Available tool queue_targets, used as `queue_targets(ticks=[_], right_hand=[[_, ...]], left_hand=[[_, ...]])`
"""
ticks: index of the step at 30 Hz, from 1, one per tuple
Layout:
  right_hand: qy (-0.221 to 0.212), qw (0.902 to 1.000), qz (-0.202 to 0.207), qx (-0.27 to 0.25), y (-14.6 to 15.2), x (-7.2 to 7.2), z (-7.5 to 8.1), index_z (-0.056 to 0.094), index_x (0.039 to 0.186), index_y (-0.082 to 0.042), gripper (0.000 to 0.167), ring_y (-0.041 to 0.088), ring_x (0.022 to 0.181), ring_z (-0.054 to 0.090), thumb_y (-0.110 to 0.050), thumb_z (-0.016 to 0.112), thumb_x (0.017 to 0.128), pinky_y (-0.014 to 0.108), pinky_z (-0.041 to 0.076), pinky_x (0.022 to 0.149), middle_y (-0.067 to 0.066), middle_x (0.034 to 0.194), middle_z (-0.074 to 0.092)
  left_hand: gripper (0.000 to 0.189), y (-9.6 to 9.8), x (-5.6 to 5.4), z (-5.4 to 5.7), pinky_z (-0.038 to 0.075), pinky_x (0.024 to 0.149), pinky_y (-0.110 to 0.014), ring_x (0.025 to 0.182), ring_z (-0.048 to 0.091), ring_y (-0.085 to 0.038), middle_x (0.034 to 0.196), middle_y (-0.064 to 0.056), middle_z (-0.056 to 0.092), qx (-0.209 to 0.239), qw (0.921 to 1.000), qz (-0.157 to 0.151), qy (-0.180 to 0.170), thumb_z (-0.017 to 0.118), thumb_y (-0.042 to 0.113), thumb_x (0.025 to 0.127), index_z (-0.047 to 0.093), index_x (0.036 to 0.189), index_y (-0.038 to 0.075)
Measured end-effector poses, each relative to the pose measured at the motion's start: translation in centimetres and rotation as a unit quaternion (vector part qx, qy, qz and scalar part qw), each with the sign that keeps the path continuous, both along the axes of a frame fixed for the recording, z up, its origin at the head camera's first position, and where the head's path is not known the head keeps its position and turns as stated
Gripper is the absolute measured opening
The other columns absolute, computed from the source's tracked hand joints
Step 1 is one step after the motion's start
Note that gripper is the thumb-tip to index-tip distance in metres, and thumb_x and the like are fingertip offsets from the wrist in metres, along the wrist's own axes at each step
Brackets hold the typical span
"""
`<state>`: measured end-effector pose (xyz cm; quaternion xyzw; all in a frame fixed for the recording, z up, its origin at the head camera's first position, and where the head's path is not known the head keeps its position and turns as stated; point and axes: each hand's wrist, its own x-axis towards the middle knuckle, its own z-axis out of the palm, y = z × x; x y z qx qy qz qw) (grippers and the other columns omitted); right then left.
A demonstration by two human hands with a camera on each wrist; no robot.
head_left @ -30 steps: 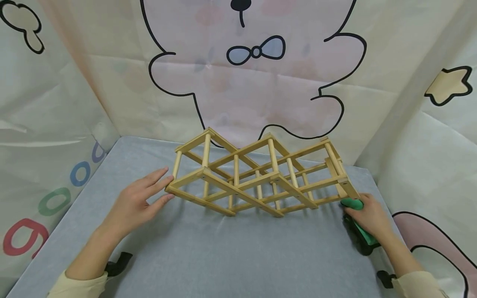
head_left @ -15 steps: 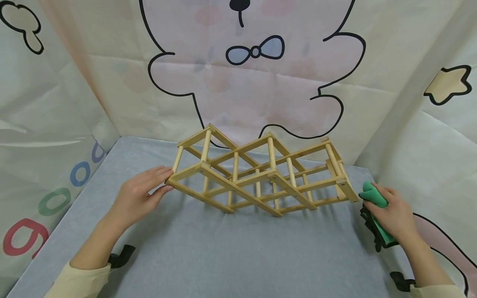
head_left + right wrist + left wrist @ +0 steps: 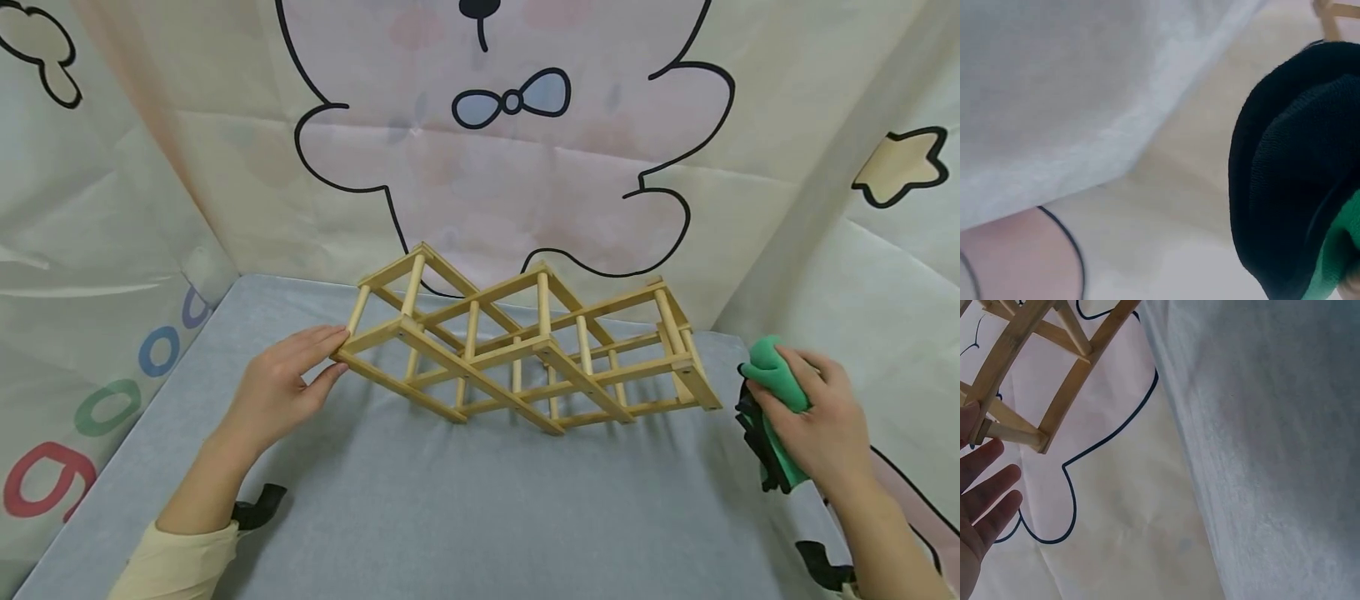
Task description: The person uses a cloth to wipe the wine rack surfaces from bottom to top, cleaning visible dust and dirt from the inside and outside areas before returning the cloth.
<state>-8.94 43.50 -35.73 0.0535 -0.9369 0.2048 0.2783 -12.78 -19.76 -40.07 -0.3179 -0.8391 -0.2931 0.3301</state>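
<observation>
A pale wooden lattice rack (image 3: 482, 377), with crossed slats and round dowels, is spread across the middle of the head view. My left hand (image 3: 281, 383) pinches its left end corner between thumb and fingers. The left wrist view shows the rack (image 3: 1069, 397) at upper left, with the other fingers (image 3: 994, 519) spread below the corner. Off the rack's right end, my right hand (image 3: 825, 417) grips a bunched green and black cloth (image 3: 776, 379). The black side of the cloth (image 3: 1291, 162) fills the right part of the right wrist view.
A light blue cloth (image 3: 510, 517) covers the table. Printed fabric walls stand at the back (image 3: 240, 192), left (image 3: 97, 217) and right (image 3: 885, 292), close to the table's edges.
My right hand has moved right and upward with the cloth, away from the rack's right end. My left fingers have closed on the corner, and the rack's left end has risen slightly.
</observation>
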Motion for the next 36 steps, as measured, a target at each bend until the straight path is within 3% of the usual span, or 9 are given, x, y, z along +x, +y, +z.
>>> queue_targets(ticks=[4,8,12,15,19,25,29,32,36], right_hand=[[0.082,0.9960,0.038,-0.003,-1.2,0.7,0.6,0.066,0.139,-0.001,0.053,0.039,0.119,0.052,-0.032,0.075,0.098,0.012,0.030,0.093,0.035,0.136,0.054],[0.126,0.9908,0.048,0.011,-2.5,1.5,1.4,0.067,0.136,0.001,0.082,0.050,0.119,0.053,-0.070,0.058,0.096,0.003,0.024,0.098,0.037,0.134,0.055],[0.182,0.9812,0.057,0.028,-4.5,2.2,2.0,0.072,0.125,0.004,0.081,0.055,0.110,0.058,-0.070,0.056,0.098,0.004,0.026,0.103,0.037,0.126,0.060],[0.251,0.9632,0.090,0.032,-6.3,2.6,2.1,0.076,0.111,0.005,0.069,0.055,0.093,0.060,-0.061,0.060,0.099,0.006,0.033,0.105,0.036,0.112,0.064],[0.311,0.9385,0.144,0.041,-8.8,3.0,2.0,0.076,0.100,0.004,0.056,0.051,0.072,0.056,-0.050,0.063,0.100,0.006,0.037,0.102,0.033,0.100,0.065],[0.305,0.9260,0.208,0.078,-11.0,4.1,1.1,0.076,0.100,0.000,0.046,0.047,0.063,0.058,-0.043,0.061,0.102,0.008,0.035,0.107,0.029,0.096,0.066],[0.276,0.9193,0.248,0.131,-11.8,4.5,0.1,0.076,0.103,-0.002,0.044,0.040,0.062,0.063,-0.041,0.056,0.105,0.024,0.060,0.073,0.025,0.097,0.068],[0.244,0.9156,0.272,0.168,-12.3,4.6,-1.0,0.078,0.107,-0.004,0.045,0.035,0.065,0.066,-0.041,0.052,0.106,0.042,0.053,0.047,0.022,0.101,0.070],[0.186,0.9152,0.302,0.192,-12.9,4.5,-2.8,0.078,0.115,-0.006,0.047,0.031,0.072,0.068,-0.042,0.049,0.107,0.044,0.057,0.051,0.018,0.110,0.071]], left_hand=[[0.053,0.0,0.3,0.3,0.057,0.090,-0.057,0.109,0.072,-0.039,0.118,-0.016,0.076,-0.009,0.9999,0.014,-0.001,0.089,-0.007,0.072,0.076,0.124,-0.002],[0.049,0.1,0.2,0.4,0.057,0.089,-0.057,0.108,0.072,-0.040,0.116,-0.015,0.077,-0.010,0.9998,0.014,0.006,0.087,-0.006,0.075,0.076,0.123,-0.002],[0.042,0.1,0.1,0.4,0.057,0.089,-0.056,0.107,0.072,-0.039,0.116,-0.015,0.077,-0.006,0.9999,0.005,0.014,0.084,-0.001,0.082,0.076,0.124,-0.001],[0.031,0.1,0.2,0.3,0.057,0.088,-0.053,0.105,0.073,-0.037,0.113,-0.014,0.078,0.004,0.9998,0.001,0.019,0.078,0.007,0.092,0.077,0.122,0.000],[0.030,0.0,0.3,0.1,0.057,0.090,-0.045,0.102,0.073,-0.034,0.108,-0.012,0.079,0.006,0.9998,0.007,0.015,0.079,0.005,0.089,0.078,0.119,0.001],[0.031,-0.2,0.5,-0.2,0.056,0.092,-0.042,0.101,0.073,-0.034,0.104,-0.011,0.079,0.001,0.9998,0.016,0.009,0.080,0.004,0.085,0.079,0.116,0.001],[0.029,-0.2,0.5,-0.2,0.056,0.088,-0.044,0.099,0.073,-0.033,0.104,-0.012,0.078,0.004,0.9998,0.016,0.009,0.078,0.006,0.088,0.079,0.116,0.001],[0.026,-0.1,0.4,-0.2,0.057,0.085,-0.045,0.097,0.073,-0.032,0.103,-0.013,0.078,0.007,0.9998,0.013,0.013,0.077,0.012,0.093,0.079,0.116,0.001],[0.040,0.0,0.4,-0.1,0.057,0.084,-0.044,0.096,0.073,-0.031,0.102,-0.012,0.078,0.006,0.9998,0.014,0.015,0.061,0.035,0.108,0.079,0.116,0.001]])
